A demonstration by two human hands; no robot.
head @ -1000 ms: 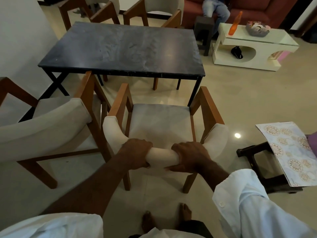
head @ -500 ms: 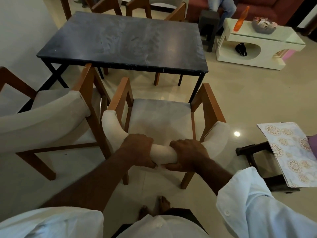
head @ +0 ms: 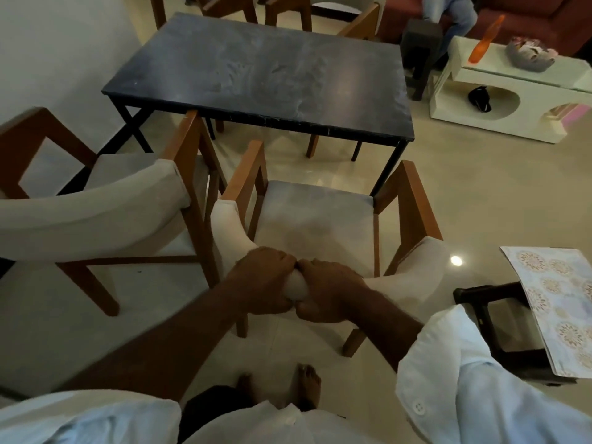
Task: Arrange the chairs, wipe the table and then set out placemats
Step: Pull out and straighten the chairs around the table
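Note:
A wooden armchair [head: 315,216] with a pale cushioned seat and padded backrest stands in front of me, facing the dark stone-topped table [head: 266,72]. My left hand [head: 262,280] and my right hand [head: 330,291] both grip the middle of its backrest, thumbs nearly touching. The chair's front sits close to the table's near right leg. A second matching chair [head: 105,200] stands to its left, its armrest tip at the table edge. Patterned placemats [head: 557,299] lie on a dark stool at the right.
Two more chairs [head: 339,17] stand at the table's far side. A white coffee table [head: 512,91] with an orange bottle and a bowl is at the back right, beside a dark stool [head: 419,49] and a seated person's legs. A wall runs along the left.
The chair has moved forward toward the table as I stepped after it. My hands have slid closer together on the backrest.

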